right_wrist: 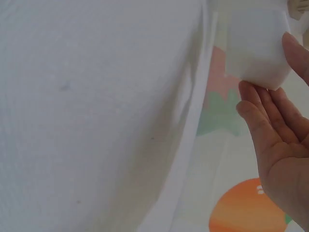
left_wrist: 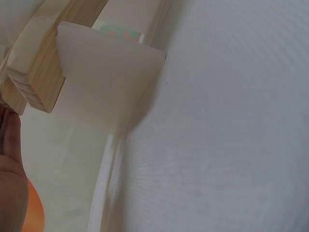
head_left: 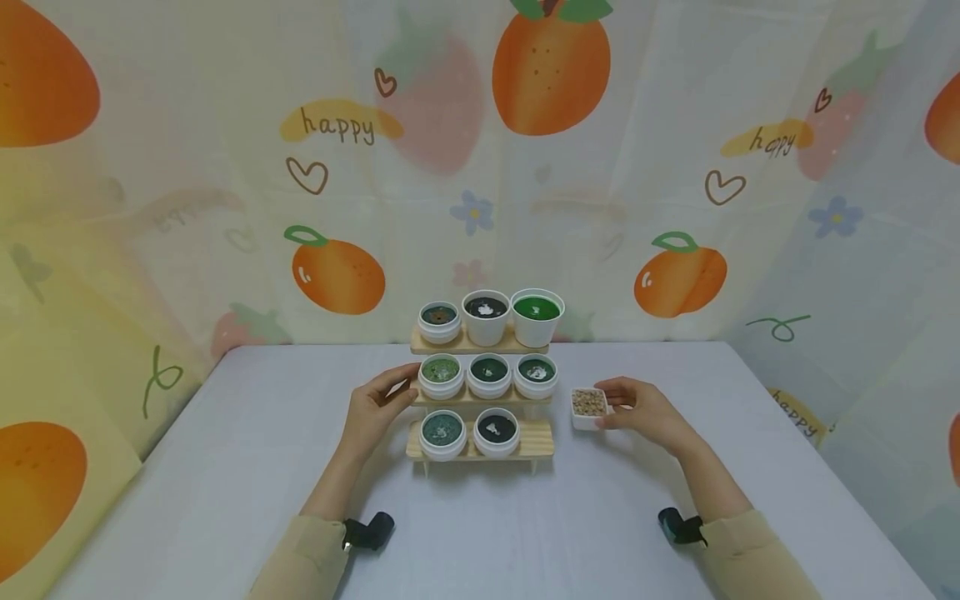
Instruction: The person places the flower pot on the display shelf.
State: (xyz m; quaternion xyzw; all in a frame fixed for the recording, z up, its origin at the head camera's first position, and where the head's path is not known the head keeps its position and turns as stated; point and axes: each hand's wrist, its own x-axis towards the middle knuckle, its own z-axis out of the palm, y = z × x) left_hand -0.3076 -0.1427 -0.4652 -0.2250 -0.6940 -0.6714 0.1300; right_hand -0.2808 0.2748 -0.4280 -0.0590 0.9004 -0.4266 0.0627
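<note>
A three-tier stand with wooden shelves is on the white-covered table. My left hand grips the left end of its middle shelf, beside a white cup of light green paste. Only part of that hand shows in the left wrist view, by a shelf end. Right of the stand, my right hand holds a small square white cup of pale brown grains between thumb and fingers. The right wrist view shows this cup from below, off the table.
On the top shelf stand a low cup, a tall dark-filled cup and a tall green-filled cup. Two dark green cups share the middle shelf; two more cups sit on the bottom one. Behind hangs a fruit-print cloth.
</note>
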